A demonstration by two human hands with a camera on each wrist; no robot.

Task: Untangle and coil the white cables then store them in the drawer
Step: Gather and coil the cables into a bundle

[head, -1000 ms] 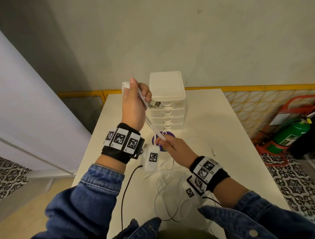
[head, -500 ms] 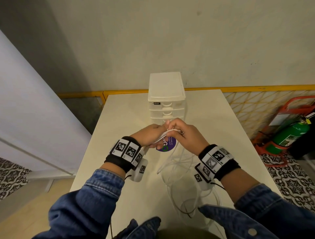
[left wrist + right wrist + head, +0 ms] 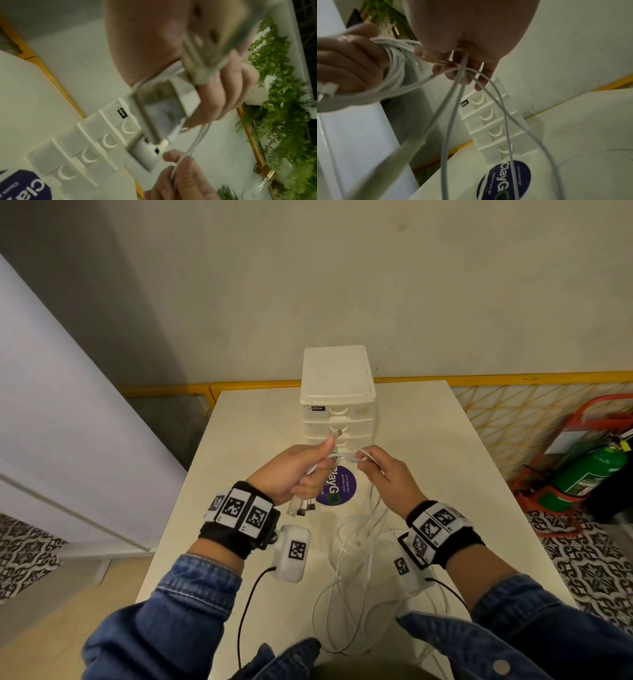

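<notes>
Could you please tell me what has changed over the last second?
The left hand, gripping the white cables, came down from beside the drawer unit to table height; the right hand rose to meet it, pinching a strand. The drawers stayed closed.

Both forearms reach forward, left hand (image 3: 294, 474) fisted with thumb up, right hand (image 3: 387, 477) pinching, fingers (image 3: 364, 455) curled.

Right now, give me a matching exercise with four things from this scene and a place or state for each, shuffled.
Things:
1. left hand
2. right hand
3. drawer unit
4. sticker

Places or states:
A. flat on the table, below the hands
B. grips a bundle of cables
C. pinches cable strands
D. stands at the table's far edge, drawers closed

Pairs: 1-B, 2-C, 3-D, 4-A
</notes>
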